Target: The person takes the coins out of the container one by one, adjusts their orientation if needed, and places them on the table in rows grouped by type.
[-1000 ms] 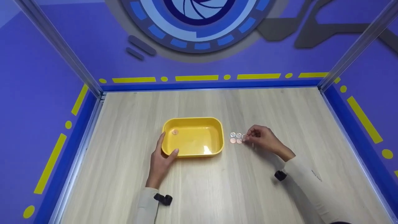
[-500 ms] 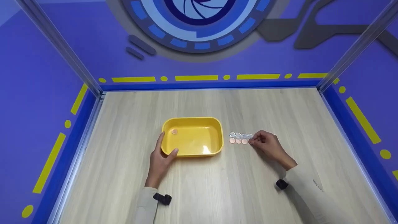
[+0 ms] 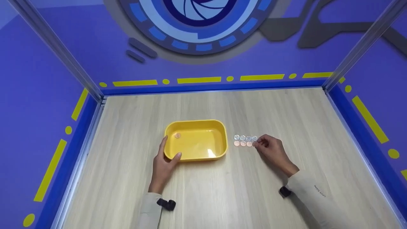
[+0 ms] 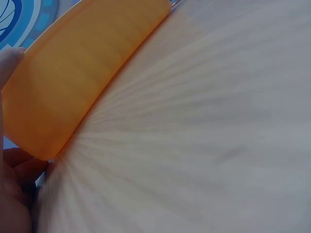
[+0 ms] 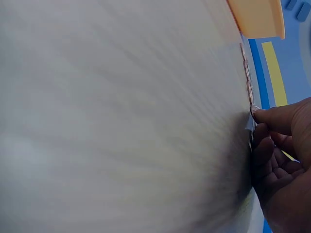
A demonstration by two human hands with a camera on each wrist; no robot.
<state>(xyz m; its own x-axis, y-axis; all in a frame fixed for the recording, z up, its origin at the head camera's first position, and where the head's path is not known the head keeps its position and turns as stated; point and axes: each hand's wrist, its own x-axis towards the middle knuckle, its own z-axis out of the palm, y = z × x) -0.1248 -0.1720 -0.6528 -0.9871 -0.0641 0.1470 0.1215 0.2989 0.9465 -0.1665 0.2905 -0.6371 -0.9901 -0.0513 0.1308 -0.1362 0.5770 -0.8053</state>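
A yellow plastic tub (image 3: 198, 160) stands on the table. My left hand (image 3: 163, 167) grips its near left corner, thumb over the near rim and fingers along the left side; the left wrist view shows the tub wall (image 4: 82, 68) between thumb and fingers. Inside the tub lies one copper-coloured coin (image 3: 177, 135). To the right, silver coins (image 3: 243, 137) form a row, with copper coins (image 3: 243, 143) in a row in front. At the copper row's right end, my right hand (image 3: 273, 151) pinches a coin mostly hidden by its fingertips; the thumb (image 5: 279, 118) lies at its edge.
Wood-patterned table (image 3: 203, 197) fills the booth floor. Blue printed walls (image 3: 206, 66) enclose its back and sides, with metal posts in the corners. A small black camera is strapped to each wrist.
My right hand has shifted right along the rows, then slightly back left. A third copper coin and a fourth silver coin now show beside it. The left hand keeps its hold on the tub.
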